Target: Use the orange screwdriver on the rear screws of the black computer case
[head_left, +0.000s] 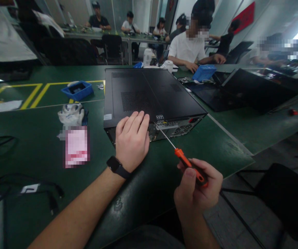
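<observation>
A black desktop computer case (149, 86) lies on its side on the green table, its rear panel with ports and a fan grille facing me. My left hand (133, 138) rests with extended fingers on the near top edge of the case, a dark watch on its wrist. In my right hand (198, 186) is an orange and black screwdriver (190, 166), gripped by its handle. The thin shaft points away from me, and its tip meets the upper edge of the rear panel, just right of my left hand. Any screw at the tip is too small to make out.
Gloves (72, 114) and a pink card (76, 147) lie left of the case, near a blue tray (77, 90). Black cables (42, 188) spread at the lower left. Another blue bin (204, 72) and dark panels (257, 90) are at right. A person in white (187, 48) sits opposite.
</observation>
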Tool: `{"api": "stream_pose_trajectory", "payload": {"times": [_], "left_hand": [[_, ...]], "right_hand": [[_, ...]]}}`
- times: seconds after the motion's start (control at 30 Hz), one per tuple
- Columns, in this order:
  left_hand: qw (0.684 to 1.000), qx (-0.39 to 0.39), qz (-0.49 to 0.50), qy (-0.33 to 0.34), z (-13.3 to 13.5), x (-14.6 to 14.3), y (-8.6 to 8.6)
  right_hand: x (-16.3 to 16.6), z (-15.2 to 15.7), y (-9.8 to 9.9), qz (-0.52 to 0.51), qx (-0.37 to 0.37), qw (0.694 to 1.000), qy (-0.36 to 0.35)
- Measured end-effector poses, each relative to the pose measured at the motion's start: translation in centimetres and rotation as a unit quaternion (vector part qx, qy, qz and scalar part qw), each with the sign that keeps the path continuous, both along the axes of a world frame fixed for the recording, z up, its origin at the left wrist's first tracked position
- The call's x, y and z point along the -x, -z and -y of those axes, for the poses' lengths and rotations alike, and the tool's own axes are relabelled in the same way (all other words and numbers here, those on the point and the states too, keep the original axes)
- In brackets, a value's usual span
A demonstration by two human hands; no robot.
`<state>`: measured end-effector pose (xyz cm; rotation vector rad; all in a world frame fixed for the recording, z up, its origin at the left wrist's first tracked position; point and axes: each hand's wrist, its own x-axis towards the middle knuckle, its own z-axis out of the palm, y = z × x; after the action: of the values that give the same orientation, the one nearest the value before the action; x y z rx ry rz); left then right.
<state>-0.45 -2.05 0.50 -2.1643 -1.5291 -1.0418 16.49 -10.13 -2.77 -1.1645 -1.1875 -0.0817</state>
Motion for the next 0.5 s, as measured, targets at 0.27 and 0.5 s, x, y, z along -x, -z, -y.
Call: {"api": "stream_pose_trajectory", "payload": {"times": [0.27,0.5], "left_hand": [[1.0,-0.006,-0.011,-0.007,0.0,0.0,-0.1],[1.0,-0.002,-0.001,-0.002,0.1,0.0,-0.1]], "right_hand": [[0.0,-0.1,-0.2,0.019,-0.015,1.0,0.016],[0.2,0.1,-0.5,-0.002,0.009,1.0,-0.003]]}}
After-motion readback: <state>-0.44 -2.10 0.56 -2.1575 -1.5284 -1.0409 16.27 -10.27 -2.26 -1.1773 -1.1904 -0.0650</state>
